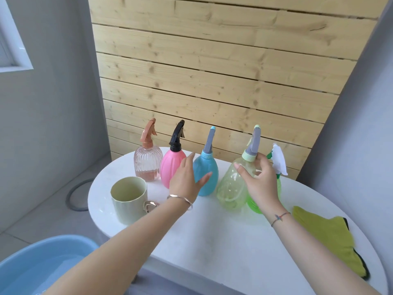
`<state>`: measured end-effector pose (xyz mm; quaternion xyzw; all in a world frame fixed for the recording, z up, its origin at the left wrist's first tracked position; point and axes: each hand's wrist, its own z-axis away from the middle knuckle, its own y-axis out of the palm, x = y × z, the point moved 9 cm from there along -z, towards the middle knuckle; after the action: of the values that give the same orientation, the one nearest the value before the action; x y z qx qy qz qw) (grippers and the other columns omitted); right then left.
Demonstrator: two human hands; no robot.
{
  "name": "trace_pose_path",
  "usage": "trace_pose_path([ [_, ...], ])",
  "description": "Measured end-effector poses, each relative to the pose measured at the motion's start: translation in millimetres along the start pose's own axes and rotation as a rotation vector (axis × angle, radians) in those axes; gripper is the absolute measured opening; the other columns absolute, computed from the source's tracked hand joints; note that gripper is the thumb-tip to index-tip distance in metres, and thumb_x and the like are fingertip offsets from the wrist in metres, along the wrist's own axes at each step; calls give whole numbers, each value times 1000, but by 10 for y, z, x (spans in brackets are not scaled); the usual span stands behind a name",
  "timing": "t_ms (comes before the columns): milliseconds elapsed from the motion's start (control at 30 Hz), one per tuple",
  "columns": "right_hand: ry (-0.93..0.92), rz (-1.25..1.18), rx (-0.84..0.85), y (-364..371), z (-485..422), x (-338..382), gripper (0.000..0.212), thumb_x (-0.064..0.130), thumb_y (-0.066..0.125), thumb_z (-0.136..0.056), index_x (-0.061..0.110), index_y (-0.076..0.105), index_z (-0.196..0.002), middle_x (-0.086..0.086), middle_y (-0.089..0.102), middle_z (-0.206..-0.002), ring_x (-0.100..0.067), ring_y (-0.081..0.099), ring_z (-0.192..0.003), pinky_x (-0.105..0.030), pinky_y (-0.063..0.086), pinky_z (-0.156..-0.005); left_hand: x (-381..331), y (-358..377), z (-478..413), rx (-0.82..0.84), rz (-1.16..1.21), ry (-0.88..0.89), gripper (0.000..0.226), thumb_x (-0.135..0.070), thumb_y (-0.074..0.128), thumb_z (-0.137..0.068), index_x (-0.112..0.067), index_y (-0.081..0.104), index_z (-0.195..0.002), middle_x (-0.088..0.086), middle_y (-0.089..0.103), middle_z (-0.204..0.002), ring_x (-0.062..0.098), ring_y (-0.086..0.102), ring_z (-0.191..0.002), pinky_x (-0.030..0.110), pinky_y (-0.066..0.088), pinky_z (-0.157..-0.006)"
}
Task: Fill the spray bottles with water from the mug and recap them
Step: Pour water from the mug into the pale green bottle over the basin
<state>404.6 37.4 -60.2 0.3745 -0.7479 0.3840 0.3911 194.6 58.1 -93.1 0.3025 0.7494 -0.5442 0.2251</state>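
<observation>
the step in hand looks like taking up the clear green bottle (230,189), at 1 o'clock on the white table (212,241). the right hand (262,185) grasps it just under its capped neck. the left hand (187,179) hovers beside the blue bottle (209,165), fingers straight and released. next, i judge, the cap (249,156) must twist off before the mug (128,202), at 9 o'clock, can pour.

Bright green bottle (254,206) mostly behind right hand (262,182), pale green bottle (229,188); blue basin (42,252) cut by edge.
</observation>
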Motion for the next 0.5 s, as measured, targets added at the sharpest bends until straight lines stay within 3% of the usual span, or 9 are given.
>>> trace_pose_path([
  [67, 4, -82, -37, -113, 67, 134, 38, 33, 77, -78, 19, 60, -108, 9, 64, -99, -6, 57, -94, -17, 42, -75, -236, -155, 252, -83, 167, 80, 70, -64, 58, -80, -23, 41, -136, -10, 48, -124, 10, 54, -109, 27, 47, -85],
  [133, 14, -201, -29, -164, 159, 312, 27, 35, 72, -81, 16, 61, -97, 10, 62, -84, -7, 56, -83, -17, 42, -73, -514, -134, 485, 63, 248, 159, 83, -74, 60, -66, -30, 40, -134, -19, 47, -122, -1, 50, -110, 19, 42, -90],
  [200, 14, -300, 10, -168, 271, 518, 19, 37, 68, -84, 20, 61, -86, 9, 59, -75, -7, 55, -76, -21, 42, -75, -693, -107, 644, 216, 305, 136, 93, -71, 73, -58, -37, 35, -136, -23, 46, -127, -7, 44, -116, 13, 36, -94],
  [267, 5, -365, 66, -150, 374, 719, 19, 41, 68, -82, 22, 65, -85, 1, 67, -81, -9, 61, -81, -25, 46, -80, -757, -152, 703, 243, 366, 88, 74, -55, 83, -63, -45, 39, -122, -27, 51, -117, -19, 45, -105, 5, 34, -86],
  [367, 32, -454, 127, -178, 510, 966, 21, 37, 68, -82, 18, 71, -91, -10, 73, -96, -10, 65, -88, -29, 49, -88, -882, -321, 776, 228, 440, 102, 48, -40, 84, -69, -46, 42, -91, -31, 53, -96, -30, 47, -85, 4, 36, -76],
  [433, 64, -490, 177, -197, 566, 1110, 21, 34, 67, -83, 16, 72, -92, -8, 74, -97, -12, 66, -89, -31, 51, -89, -935, -383, 846, 283, 586, 89, 44, -39, 85, -69, -39, 50, -96, -23, 60, -98, -23, 54, -87, 6, 41, -82],
  [500, 115, -545, 289, -167, 615, 1200, 25, 38, 63, -81, 16, 73, -88, -4, 74, -94, -16, 67, -81, -33, 54, -81, -980, -355, 945, 443, 761, 38, 66, -46, 80, -66, -22, 53, -121, -3, 68, -113, 1, 65, -100, 26, 50, -92],
])
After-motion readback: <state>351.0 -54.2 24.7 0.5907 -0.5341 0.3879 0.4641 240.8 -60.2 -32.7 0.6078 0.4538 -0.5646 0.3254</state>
